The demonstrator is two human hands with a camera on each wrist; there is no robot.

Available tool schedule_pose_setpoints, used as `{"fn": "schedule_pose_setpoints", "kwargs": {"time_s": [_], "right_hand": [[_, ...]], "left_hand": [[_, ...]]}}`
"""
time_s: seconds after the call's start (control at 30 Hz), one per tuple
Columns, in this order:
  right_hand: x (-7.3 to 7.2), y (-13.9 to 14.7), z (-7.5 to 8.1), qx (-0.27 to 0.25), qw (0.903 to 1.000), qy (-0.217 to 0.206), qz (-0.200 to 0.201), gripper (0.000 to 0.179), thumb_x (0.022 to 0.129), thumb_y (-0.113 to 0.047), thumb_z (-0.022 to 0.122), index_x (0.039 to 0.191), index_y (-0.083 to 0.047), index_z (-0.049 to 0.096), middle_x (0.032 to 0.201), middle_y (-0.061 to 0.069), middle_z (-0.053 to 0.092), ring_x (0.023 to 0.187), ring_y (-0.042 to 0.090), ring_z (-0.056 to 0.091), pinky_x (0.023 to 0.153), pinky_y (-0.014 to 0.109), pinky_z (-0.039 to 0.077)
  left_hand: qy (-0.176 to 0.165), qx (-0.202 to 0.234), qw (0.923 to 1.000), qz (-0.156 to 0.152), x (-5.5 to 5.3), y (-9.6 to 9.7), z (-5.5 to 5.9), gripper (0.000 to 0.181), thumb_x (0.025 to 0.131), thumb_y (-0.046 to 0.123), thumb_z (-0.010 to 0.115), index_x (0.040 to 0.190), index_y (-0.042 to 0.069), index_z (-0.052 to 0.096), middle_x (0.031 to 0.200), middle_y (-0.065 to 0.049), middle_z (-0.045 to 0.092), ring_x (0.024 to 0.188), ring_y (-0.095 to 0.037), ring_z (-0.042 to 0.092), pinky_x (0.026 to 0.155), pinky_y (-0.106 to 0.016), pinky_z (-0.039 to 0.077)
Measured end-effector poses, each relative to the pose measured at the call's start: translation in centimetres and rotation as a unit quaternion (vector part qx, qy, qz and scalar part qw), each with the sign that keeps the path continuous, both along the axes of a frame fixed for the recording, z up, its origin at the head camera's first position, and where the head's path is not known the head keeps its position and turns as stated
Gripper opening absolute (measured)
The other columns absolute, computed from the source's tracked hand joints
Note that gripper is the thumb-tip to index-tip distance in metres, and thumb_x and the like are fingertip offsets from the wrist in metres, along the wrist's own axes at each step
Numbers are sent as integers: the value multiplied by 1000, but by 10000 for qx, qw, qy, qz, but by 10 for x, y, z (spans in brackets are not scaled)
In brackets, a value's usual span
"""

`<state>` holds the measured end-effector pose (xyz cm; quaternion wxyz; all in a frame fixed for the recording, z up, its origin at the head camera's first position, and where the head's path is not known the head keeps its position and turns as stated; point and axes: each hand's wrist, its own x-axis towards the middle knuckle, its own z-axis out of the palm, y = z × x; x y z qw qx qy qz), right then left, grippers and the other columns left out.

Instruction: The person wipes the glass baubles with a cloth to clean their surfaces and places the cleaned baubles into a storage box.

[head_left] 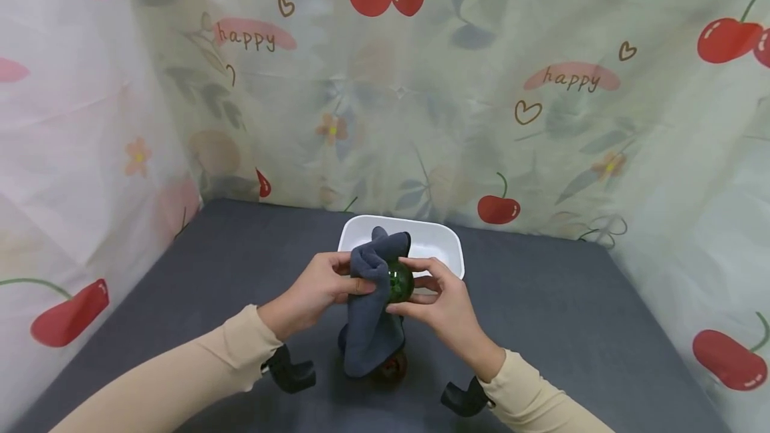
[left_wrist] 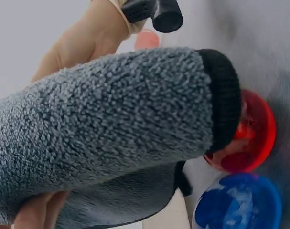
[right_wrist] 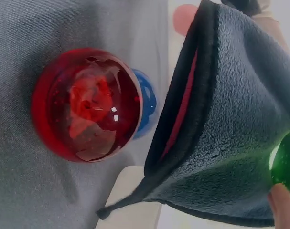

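Observation:
My left hand (head_left: 319, 291) grips a dark grey fleecy cloth (head_left: 368, 329), thumb in front, and the cloth hangs down in folds. A shiny, see-through green ball (head_left: 400, 282) is pinched between the thumb and fingers of my right hand (head_left: 444, 301), right against the cloth. In the right wrist view, the green ball (right_wrist: 285, 164) shows only at the edge, with a fingertip on it. Below the cloth, a see-through red ball (right_wrist: 87, 105) sits on the grey tabletop. Next to it is a see-through blue ball (left_wrist: 238, 204), hidden in the head view.
Just behind the hands stands a white tray (head_left: 448, 246), partly covered by the cloth in the head view. A dark grey cover (head_left: 541, 326) lies over the table. Curtains with cherry prints (head_left: 385, 85) enclose the back and sides.

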<state>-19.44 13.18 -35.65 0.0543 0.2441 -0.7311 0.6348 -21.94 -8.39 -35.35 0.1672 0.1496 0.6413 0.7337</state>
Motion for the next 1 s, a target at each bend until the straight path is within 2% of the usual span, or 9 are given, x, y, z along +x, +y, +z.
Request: {"fn": "schedule_pose_setpoints", "kwargs": {"time_s": [0.23,0.33,0.43,0.5,0.7,0.77,0.9,0.93,1.0], "right_hand": [[-8,8,-10,-317,9988,-82,355,63,67,4,78,125,-2,53,125,14,50,98,21,61,80,36,52],[-9,8,-8,656,9957,653,1,67,67,-10,82,128,-12,53,125,4,54,102,15,59,80,31,52],[-9,8,-3,1791,9696,1594,-486,70,62,-21,85,126,-22,55,118,-7,57,101,8,58,77,24,52],[-9,8,-1,1963,9618,1825,-559,69,61,-20,87,123,-22,57,116,-8,59,98,8,59,76,22,52],[-9,6,-5,1064,9845,1373,-252,65,61,-8,85,120,-12,60,121,5,51,105,20,56,83,30,50],[-8,5,-5,1499,9708,1817,-454,64,62,-13,86,120,-12,59,121,5,49,108,19,53,86,30,49],[-7,6,1,2619,9167,2863,-950,67,60,-20,87,121,-15,58,112,-1,53,103,11,53,84,25,49],[-7,7,1,2677,9122,2960,-928,68,61,-18,87,121,-15,57,111,-1,54,101,11,54,82,24,50],[-6,9,5,2431,9255,2814,-720,67,61,-12,86,122,-12,57,112,2,54,98,13,56,79,23,51]], "left_hand": [[-464,464,9978,133,-4,1,-4,24,82,-2,64,106,-4,61,88,-3,64,72,-14,64,68,-30,53],[-384,447,9979,265,-4,2,-3,28,80,-2,67,107,-5,61,89,-5,65,74,-16,65,68,-31,54],[-157,234,9990,354,-4,2,-2,36,78,1,70,112,-7,60,95,-7,65,80,-18,65,70,-34,54],[-62,113,9996,251,-4,3,-1,44,77,4,72,117,-6,58,103,-9,64,86,-19,64,74,-35,53],[-89,119,9993,-338,0,5,-2,61,80,17,73,132,-1,48,122,-15,56,106,-22,58,86,-39,49],[20,58,9997,-235,1,6,-2,60,79,18,74,129,-2,50,121,-15,58,105,-23,59,85,-39,50],[200,-77,9995,239,-1,6,-2,46,77,10,75,118,-5,59,106,-12,65,91,-21,64,75,-37,53],[173,-64,9993,314,-2,6,-1,43,77,7,74,115,-6,60,102,-11,66,87,-20,65,73,-36,54],[60,50,9993,359,-4,5,-1,36,78,3,72,111,-8,61,96,-8,67,82,-18,65,70,-34,54]]}}
